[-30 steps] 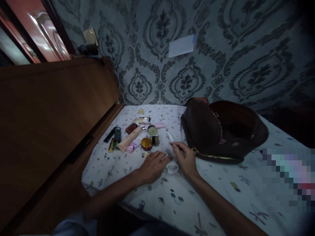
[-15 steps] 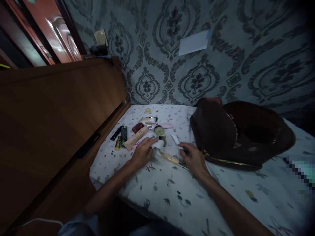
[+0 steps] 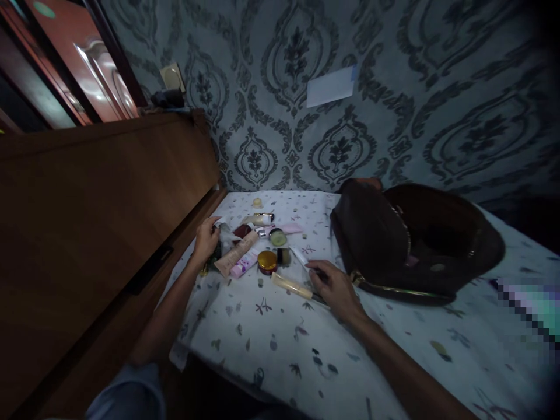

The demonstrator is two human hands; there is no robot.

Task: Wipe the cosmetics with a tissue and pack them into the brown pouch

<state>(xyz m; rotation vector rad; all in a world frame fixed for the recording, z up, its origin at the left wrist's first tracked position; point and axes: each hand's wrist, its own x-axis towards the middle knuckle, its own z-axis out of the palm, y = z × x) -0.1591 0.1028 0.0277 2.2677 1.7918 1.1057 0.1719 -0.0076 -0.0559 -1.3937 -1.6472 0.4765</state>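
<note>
1. Head view: our left hand [image 3: 205, 236] pinches a pale wrapper [image 3: 226, 234] at the far-left edge of the cosmetics cluster, left of the gold-lidded jar [image 3: 266, 261]
2. Our right hand [image 3: 335, 287], right of that jar, grasps a dark slim tool [image 3: 318, 300] beside the cream tube [image 3: 291, 285]; we'd best keep grips light, lifting clear of neighbours

Bed w/ floral sheet [image 3: 280, 350]. Cosmetics [image 3: 254, 248] cluster far left. Dark bag [image 3: 415, 245] lies open at right.
</note>
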